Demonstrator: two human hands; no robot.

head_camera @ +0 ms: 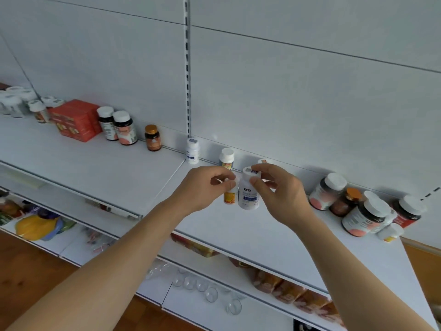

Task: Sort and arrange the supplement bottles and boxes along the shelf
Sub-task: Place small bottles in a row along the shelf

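My right hand [279,192] grips a white bottle with a blue label [248,192] by its cap, held just above the white shelf [107,161]. My left hand [205,185] pinches a small white bottle with a yellow-orange label [230,194] right beside it. Behind my hands, along the back wall, stand a white blue-label bottle [192,150] and a white yellow-label bottle [226,158]. Further left are an amber bottle [152,137], two dark bottles [118,126] and red boxes [75,120]. A cluster of dark and white bottles [365,209] crowds the right end.
Several white bottles [16,101] stand at the far left of the shelf. Lower shelves hold clear glass cups [210,291], wrapped bread [293,292] and colourful packets [38,225]. A slotted upright [187,68] runs up the back panel. Wooden floor lies bottom left.
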